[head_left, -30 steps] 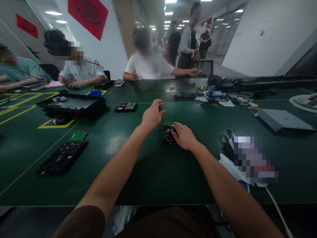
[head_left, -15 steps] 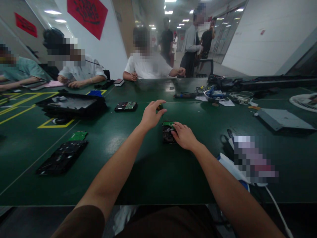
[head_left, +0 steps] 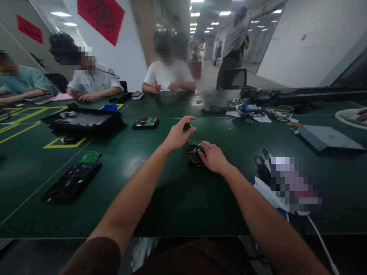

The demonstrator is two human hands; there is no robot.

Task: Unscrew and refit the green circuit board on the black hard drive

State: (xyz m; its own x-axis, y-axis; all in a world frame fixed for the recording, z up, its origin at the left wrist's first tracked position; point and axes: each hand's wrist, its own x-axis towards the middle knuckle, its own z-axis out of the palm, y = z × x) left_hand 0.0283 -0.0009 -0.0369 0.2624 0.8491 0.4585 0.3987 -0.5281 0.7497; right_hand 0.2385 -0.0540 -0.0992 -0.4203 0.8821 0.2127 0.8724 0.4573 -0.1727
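Observation:
A small black hard drive [head_left: 194, 152] with a green circuit board lies on the dark green table [head_left: 177, 198] in front of me. My right hand [head_left: 212, 157] rests on its right side, fingers curled over the edge and holding it down. My left hand [head_left: 178, 134] hovers just above and left of the drive, its fingers pinched round a small screwdriver [head_left: 187, 125] with a yellow and black handle, tip pointing down at the drive.
Another drive [head_left: 145, 123] lies farther back. At left are a black tray [head_left: 82, 121], a loose green board [head_left: 90, 156] and a black panel [head_left: 71, 181]. Cables and tools [head_left: 246, 109] and a grey box [head_left: 328, 138] lie at right. Seated people work along the far edge.
My left hand has twisted slightly on the screwdriver, fingers shifting round the handle. My right hand stays on the drive. The person across pulled an arm back, and the standing people walked off.

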